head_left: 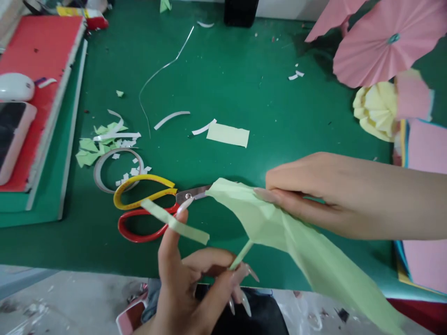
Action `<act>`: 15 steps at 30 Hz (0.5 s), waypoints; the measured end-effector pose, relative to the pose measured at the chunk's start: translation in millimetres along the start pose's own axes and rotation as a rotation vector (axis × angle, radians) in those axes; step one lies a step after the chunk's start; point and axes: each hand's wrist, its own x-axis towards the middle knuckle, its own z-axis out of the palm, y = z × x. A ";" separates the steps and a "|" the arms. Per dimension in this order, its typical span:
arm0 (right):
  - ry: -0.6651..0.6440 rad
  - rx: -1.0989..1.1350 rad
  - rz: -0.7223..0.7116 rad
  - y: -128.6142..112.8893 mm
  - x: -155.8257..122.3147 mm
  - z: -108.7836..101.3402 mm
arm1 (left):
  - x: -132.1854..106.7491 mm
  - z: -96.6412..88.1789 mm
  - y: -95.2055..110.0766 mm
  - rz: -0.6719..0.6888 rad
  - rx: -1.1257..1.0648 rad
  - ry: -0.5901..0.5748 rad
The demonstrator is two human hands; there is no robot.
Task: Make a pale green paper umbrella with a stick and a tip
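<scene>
My right hand point(324, 195) reaches in from the right and pinches the top of a folded light-green paper umbrella point(279, 228). My left hand point(195, 279) is at the bottom centre; its fingers pinch the umbrella's thin green stem point(240, 255). A narrow light-green paper strip point(174, 222) sticks to the raised index fingertip. Scissors with a yellow and a red handle point(146, 207) lie on the green table point(223, 79) just left of the umbrella, blades partly under it.
A tape roll point(101, 167) and green and white paper scraps point(101, 144) lie at the left. A light-green rectangle point(227, 135) sits mid-table. Pink paper umbrellas point(384, 42), a yellow paper flower point(375, 109) and pink sheets point(426, 149) are at the right. Red board point(42, 51), phone point(12, 135) and mouse point(14, 86) are far left.
</scene>
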 end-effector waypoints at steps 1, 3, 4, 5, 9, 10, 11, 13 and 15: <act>0.008 -0.007 0.006 -2.8 -0.3 -0.7 | 1.7 1.2 -1.6 -0.027 -0.015 -0.001; 0.023 -0.011 0.008 -7.3 -1.5 -2.4 | 4.9 0.4 -5.9 -0.109 -0.053 -0.015; 0.029 -0.012 0.009 -9.1 -2.6 -3.3 | 5.7 -0.9 -8.7 -0.140 -0.073 -0.023; 0.031 -0.010 0.011 -10.6 -4.1 -4.2 | 5.6 -2.4 -11.7 -0.159 -0.089 -0.034; 0.030 0.026 0.046 -17.5 -11.1 -7.2 | -0.5 -6.9 -22.2 -0.134 -0.105 -0.061; 0.027 0.040 0.052 -19.8 -12.2 -7.5 | -2.5 -7.3 -23.6 -0.124 -0.104 -0.059; 0.024 0.050 0.056 -22.1 -12.8 -7.8 | -4.1 -7.4 -24.4 -0.115 -0.105 -0.056; 0.043 0.046 0.060 -25.7 -13.2 -8.3 | -6.6 -7.0 -24.2 -0.095 -0.110 -0.054; 0.112 0.004 0.065 -25.1 -15.8 -9.7 | -7.9 -5.8 -21.6 -0.070 -0.112 -0.045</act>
